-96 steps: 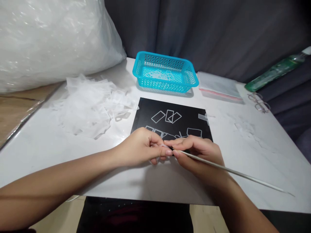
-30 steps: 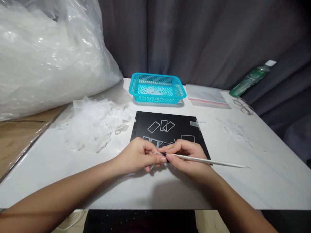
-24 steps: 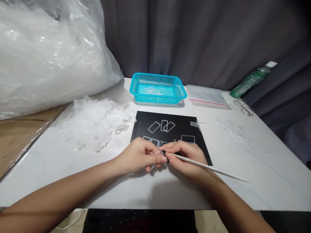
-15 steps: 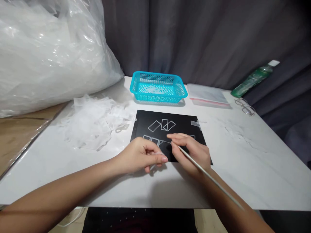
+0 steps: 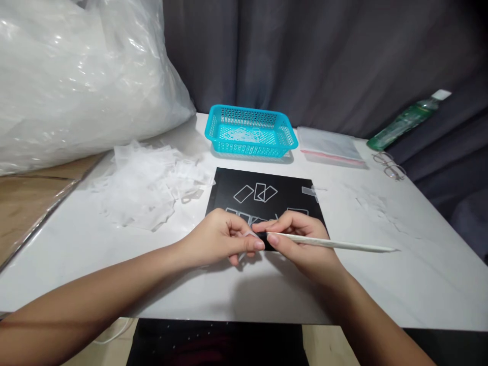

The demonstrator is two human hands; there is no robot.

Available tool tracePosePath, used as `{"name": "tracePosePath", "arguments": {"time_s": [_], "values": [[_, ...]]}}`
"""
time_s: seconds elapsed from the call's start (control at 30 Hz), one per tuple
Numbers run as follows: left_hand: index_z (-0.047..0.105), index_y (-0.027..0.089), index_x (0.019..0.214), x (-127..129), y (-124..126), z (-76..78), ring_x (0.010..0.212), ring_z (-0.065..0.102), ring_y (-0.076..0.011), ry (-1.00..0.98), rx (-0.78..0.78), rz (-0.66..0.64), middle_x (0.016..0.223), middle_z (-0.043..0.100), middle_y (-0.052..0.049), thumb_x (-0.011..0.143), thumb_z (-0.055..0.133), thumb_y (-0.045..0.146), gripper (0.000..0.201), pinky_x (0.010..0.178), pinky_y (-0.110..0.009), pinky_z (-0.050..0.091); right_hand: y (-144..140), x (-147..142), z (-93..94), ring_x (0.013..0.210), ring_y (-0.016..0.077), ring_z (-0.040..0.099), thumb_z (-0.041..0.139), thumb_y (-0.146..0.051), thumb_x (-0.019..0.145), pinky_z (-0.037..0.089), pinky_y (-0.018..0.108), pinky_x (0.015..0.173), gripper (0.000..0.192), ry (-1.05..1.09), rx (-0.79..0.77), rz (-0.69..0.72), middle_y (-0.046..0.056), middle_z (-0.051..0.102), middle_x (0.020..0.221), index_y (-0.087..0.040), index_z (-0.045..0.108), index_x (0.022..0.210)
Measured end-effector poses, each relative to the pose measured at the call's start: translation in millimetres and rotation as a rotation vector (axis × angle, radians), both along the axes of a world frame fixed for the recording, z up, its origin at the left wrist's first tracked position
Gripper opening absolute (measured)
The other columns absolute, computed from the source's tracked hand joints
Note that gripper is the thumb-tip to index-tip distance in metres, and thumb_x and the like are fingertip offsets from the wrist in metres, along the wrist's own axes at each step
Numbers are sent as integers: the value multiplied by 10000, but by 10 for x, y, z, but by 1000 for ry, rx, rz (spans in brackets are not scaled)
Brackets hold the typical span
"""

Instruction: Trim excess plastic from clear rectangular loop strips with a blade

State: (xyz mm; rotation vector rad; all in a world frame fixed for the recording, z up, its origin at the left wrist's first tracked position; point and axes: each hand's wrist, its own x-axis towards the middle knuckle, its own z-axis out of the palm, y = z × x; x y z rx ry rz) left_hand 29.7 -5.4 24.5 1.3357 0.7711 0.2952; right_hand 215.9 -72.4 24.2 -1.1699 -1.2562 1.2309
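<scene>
My left hand (image 5: pixel 224 239) is closed, pinching a small translucent plastic piece (image 5: pixel 250 234) between thumb and fingers; most of that piece is hidden. Close beside it, my right hand (image 5: pixel 308 246) grips a thin pale stick (image 5: pixel 354 246) with a pointed end, which lies nearly level and sticks out to the right. The right fingertips almost meet the left thumb; whether they touch the plastic piece I cannot tell. Both hands are over the near edge of a black sheet (image 5: pixel 229 179). On the sheet lie several thin rectangular frames (image 5: pixel 244 193), some overlapping.
A blue basket (image 5: pixel 251 152) holding thin pieces stands behind the sheet. Left lies a pile of translucent plastic pieces (image 5: pixel 141 188), below a large plastic bag (image 5: pixel 84 86). Clear bags (image 5: pixel 331 145), a green bottle (image 5: pixel 406 122), glasses (image 5: pixel 392 168) and scattered scraps (image 5: pixel 375 206) are at right.
The stick has swung from slanting down toward me to nearly level, pointing right. My right hand has come closer to the left one, which still pinches the plastic piece. The view has shifted slightly.
</scene>
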Motion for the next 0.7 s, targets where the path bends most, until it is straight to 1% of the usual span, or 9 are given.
{"name": "tracePosePath", "arguments": {"time_s": [0.13, 0.3, 0.47, 0.63, 0.7], "values": [[679, 118, 654, -2, 7, -18, 409, 553, -41, -6, -9, -9, 603, 674, 2, 768, 743, 284, 212, 376, -112, 379, -22, -17, 22, 841, 214, 746, 726, -216, 775, 615, 328, 720, 88, -22, -13, 6, 78, 775, 934, -194, 650, 739], [680, 118, 656, -2, 13, -27, 413, 553, -47, 9, 3, -7, 579, 662, 7, 771, 744, 296, 222, 396, -125, 390, -13, -25, 27, 819, 203, 744, 725, -189, 768, 606, 321, 718, 88, -39, 9, 3, 68, 774, 929, -196, 650, 723], [682, 119, 660, -2, 17, -31, 418, 557, -40, 6, 5, -10, 612, 676, 5, 772, 746, 297, 220, 393, -117, 383, -5, -34, 15, 839, 208, 740, 727, -201, 767, 607, 326, 725, 84, -54, 11, -3, 70, 772, 928, -192, 652, 731], [677, 115, 652, 6, 17, -46, 418, 553, -42, 20, -9, 7, 617, 680, 3, 709, 806, 300, 233, 385, -113, 379, -13, -41, 0, 831, 200, 737, 703, -201, 791, 607, 322, 718, 83, -48, 20, 2, 69, 767, 932, -194, 635, 744], [678, 114, 651, 8, 19, -46, 421, 551, -43, 16, -14, 5, 617, 679, 1, 706, 809, 310, 242, 385, -113, 378, -24, -44, -18, 831, 190, 734, 680, -197, 812, 604, 313, 716, 84, -72, 35, 7, 56, 763, 944, -202, 616, 758]]}}
